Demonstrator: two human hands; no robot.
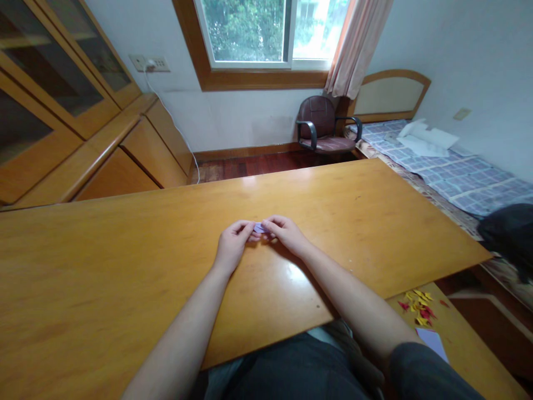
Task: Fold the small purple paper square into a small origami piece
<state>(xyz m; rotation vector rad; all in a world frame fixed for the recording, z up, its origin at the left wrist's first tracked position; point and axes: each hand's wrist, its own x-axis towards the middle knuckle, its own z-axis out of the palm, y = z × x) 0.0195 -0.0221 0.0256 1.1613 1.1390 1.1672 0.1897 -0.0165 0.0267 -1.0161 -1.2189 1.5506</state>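
A small piece of folded lilac paper point(260, 228) is held just above the wooden table point(137, 261), near its middle. My left hand point(236, 240) pinches the paper's left end between thumb and fingers. From the other side, my right hand point(285, 233) grips the right end, its thumb lying on top. Both hands are closed and close together, so the fingers cover much of the paper and its exact folded shape cannot be made out.
Right of my body, a lower wooden surface point(462, 328) bears several yellow and red folded paper pieces point(420, 305) and a stack of lilac paper point(433, 343). Beyond the table stand an armchair point(318, 125), a bed point(458, 166) and a wooden cabinet point(112, 144). A dark bag point(510, 236) lies on the bed.
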